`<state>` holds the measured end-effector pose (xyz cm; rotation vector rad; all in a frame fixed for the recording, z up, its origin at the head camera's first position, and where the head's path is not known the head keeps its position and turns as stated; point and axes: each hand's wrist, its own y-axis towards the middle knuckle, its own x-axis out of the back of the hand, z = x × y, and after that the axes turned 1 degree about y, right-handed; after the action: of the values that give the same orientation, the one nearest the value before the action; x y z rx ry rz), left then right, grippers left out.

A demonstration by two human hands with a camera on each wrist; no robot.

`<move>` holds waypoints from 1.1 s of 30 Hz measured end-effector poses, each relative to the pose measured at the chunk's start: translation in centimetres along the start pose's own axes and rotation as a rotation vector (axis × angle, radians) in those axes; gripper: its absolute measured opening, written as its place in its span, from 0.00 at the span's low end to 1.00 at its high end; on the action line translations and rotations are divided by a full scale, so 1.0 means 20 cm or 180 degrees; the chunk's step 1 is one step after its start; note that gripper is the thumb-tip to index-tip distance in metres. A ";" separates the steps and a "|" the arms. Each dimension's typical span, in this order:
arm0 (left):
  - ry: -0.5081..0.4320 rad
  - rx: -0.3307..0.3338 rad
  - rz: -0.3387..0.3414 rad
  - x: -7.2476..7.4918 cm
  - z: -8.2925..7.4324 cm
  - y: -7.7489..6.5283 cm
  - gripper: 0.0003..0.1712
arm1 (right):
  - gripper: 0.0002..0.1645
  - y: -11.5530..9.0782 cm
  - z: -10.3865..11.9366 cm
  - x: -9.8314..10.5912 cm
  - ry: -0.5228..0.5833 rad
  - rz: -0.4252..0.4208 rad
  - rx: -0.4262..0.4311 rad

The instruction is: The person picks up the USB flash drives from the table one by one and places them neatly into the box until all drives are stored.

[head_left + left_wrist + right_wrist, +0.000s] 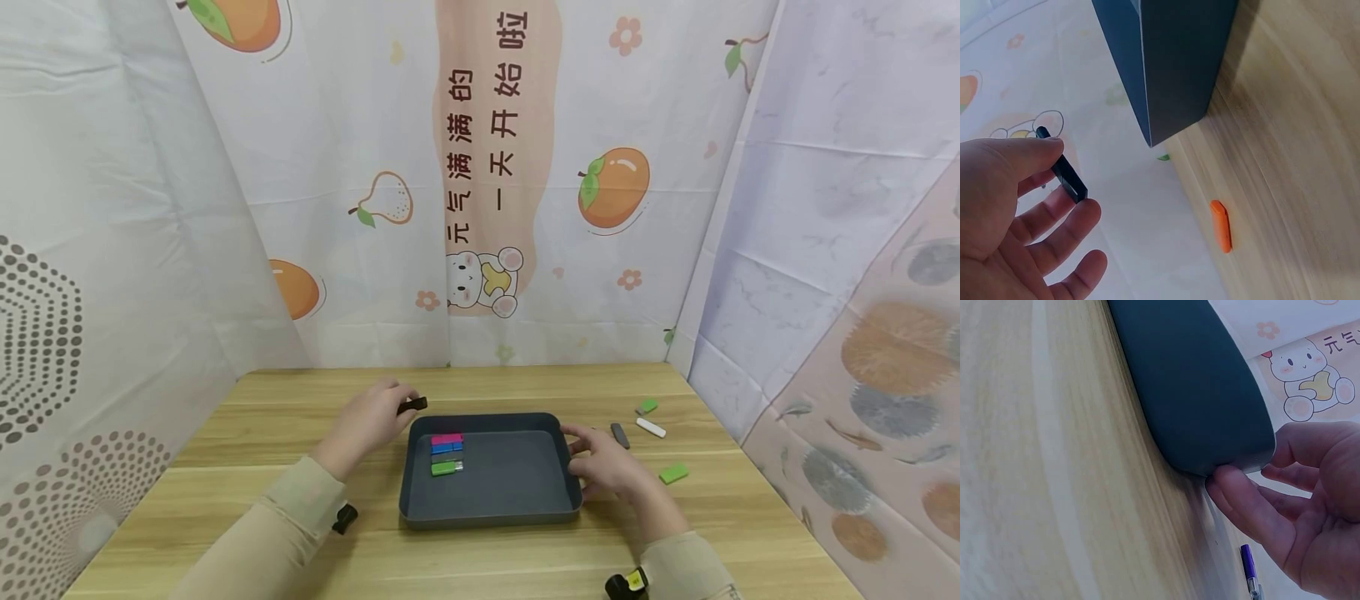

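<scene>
My left hand [375,414] pinches a black USB stick [412,405] between thumb and fingers, above the table just outside the tray's far left corner. The left wrist view shows the slim black stick held by its ends, the other fingers loosely bent. My right hand [609,461] grips the right wall of the dark grey tray [495,518]; the right wrist view shows fingertips around the rim and outer corner. Inside the tray, at the left, a pink USB stick [447,438], a blue one [447,447], a grey one [446,457] and a green one [444,469] lie in a column.
Right of the tray lie a dark grey stick [619,435], a white stick [651,427] and two green ones [673,473]. An orange stick [1221,226] lies beyond the tray's left side, and a purple stick [1248,562] beyond my right hand. A printed curtain [360,333] hangs behind the table.
</scene>
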<state>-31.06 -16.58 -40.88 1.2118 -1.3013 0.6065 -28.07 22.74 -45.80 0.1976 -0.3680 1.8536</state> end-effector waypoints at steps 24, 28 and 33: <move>0.0155 -0.0315 0.0210 0.00 -0.15 -0.04 0.13 | 0.46 -0.01 0.01 0.00 0.0047 0.0021 -0.0009; 0.0172 -0.0404 0.0264 -0.01 -0.17 -0.05 0.13 | 0.47 -0.01 0.01 0.00 0.0035 0.0036 0.0003; 0.0143 -0.0512 0.0331 -0.02 -0.19 -0.06 0.12 | 0.47 -0.01 0.01 0.00 0.0071 0.0030 -0.0025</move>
<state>-28.56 -13.48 -41.05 0.9988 -1.3547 0.5885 -27.88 22.67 -45.55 0.1698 -0.3612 1.8618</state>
